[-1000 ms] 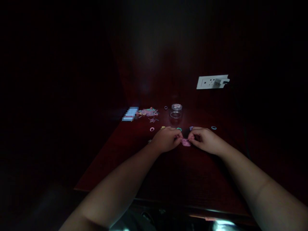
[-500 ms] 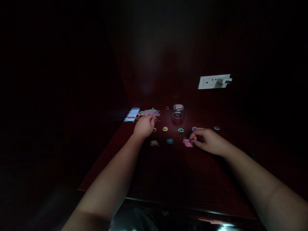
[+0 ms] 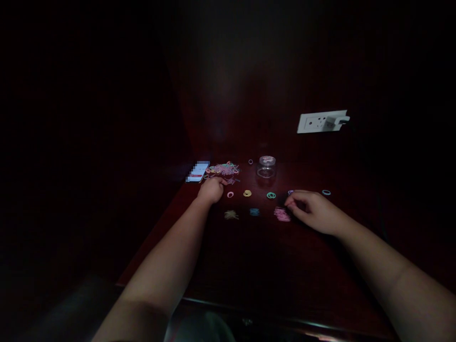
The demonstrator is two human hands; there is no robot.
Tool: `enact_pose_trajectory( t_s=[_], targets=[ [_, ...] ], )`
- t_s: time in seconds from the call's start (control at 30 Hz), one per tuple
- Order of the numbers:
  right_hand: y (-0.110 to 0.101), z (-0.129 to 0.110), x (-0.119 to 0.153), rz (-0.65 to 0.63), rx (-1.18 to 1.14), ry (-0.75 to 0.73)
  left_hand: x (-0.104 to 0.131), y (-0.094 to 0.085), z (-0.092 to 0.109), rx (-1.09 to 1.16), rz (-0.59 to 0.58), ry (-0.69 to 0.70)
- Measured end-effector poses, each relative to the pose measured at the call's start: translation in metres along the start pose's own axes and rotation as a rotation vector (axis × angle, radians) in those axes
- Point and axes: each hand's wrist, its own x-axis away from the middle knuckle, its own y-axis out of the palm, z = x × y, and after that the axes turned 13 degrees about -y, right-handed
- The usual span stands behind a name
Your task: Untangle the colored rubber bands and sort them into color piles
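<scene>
My left hand (image 3: 212,190) rests by the big mixed heap of small hair ties (image 3: 225,169), its index finger stretched toward a few loose ties (image 3: 232,180) at the heap's near edge. Its other fingers are partly hidden, and no held object shows. My right hand (image 3: 311,209) hovers beside a pile of pink hair ties (image 3: 282,214), thumb and fingertips pinched together; whatever may be between them is too small to make out. A tan pile (image 3: 231,214) and a blue pile (image 3: 254,212) lie left of the pink one. Behind them sit pink (image 3: 230,194), yellow (image 3: 247,193) and green rings (image 3: 271,195).
A lit phone (image 3: 197,171) lies left of the heap. The clear lidded jar (image 3: 266,167) stands at the back, with a small ring (image 3: 250,162) near it. A purple ring (image 3: 290,192) and a blue ring (image 3: 326,192) flank my right hand. The wall holds a socket (image 3: 322,122).
My left hand has drawn slightly back, and its index finger now reaches to the loose ties. My right hand has lifted a little off the pink pile. The view has shifted slightly.
</scene>
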Motion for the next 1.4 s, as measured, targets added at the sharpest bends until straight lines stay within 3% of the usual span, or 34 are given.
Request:
enact_pose_trajectory(
  t_s=[0.37, 0.67, 0.73, 0.83, 0.93, 1.03, 1.17, 1.4],
  targets=[
    [0.0, 0.002, -0.001, 0.007, 0.025, -0.014, -0.003, 0.005, 0.001, -0.027, -0.013, 0.05],
    [-0.001, -0.001, -0.002, 0.036, 0.023, 0.0, 0.012, -0.011, 0.022, 0.025, 0.127, 0.08],
    [0.0, -0.001, -0.002, 0.041, 0.018, 0.005, 0.019, -0.014, 0.03, 0.087, 0.193, 0.173],
    [0.0, -0.001, -0.004, 0.087, 0.014, 0.006, 0.033, -0.015, 0.044, 0.209, 0.241, 0.437],
    [0.001, -0.003, -0.005, 0.157, 0.025, 0.001, 0.052, -0.013, 0.061, 0.252, 0.168, 0.708],
    [0.002, -0.005, -0.006, 0.217, 0.02, -0.02, 0.072, -0.009, 0.077, 0.232, 0.075, 0.883],
    [0.004, -0.007, -0.008, 0.229, -0.04, -0.073, 0.085, -0.006, 0.09, 0.251, 0.046, 0.946],
    [0.005, -0.007, -0.007, 0.23, -0.095, -0.073, 0.085, -0.007, 0.09, 0.274, 0.056, 0.928]
  ],
)
